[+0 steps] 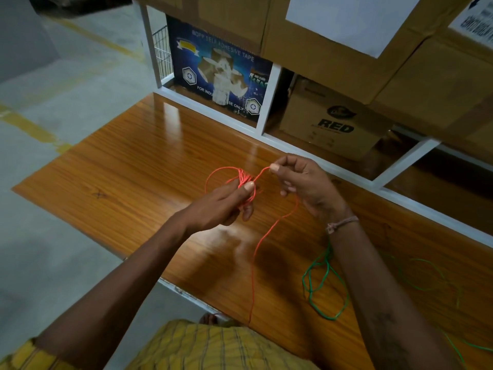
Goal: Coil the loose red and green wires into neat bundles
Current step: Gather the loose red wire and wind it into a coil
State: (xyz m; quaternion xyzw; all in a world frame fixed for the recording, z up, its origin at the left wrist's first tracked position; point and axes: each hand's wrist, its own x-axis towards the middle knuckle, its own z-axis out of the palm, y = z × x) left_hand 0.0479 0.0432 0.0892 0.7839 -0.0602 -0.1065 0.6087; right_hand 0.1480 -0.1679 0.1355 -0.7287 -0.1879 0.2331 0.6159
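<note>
My left hand [226, 202] holds a small coil of red wire [246, 180] wound around its fingers, with the thumb pressed on top. My right hand [301, 182] pinches the same red wire between thumb and forefinger just right of the coil. The loose tail of red wire runs down across the table toward its near edge. A green wire [324, 287] lies in loose loops on the wooden table [133, 169], partly hidden under my right forearm, and trails off to the right.
White shelving at the back holds a blue adhesive-tape carton [218, 76] and a cardboard box marked RED [333, 124]. Large cardboard boxes [346, 36] hang over the far side. Concrete floor lies to the left.
</note>
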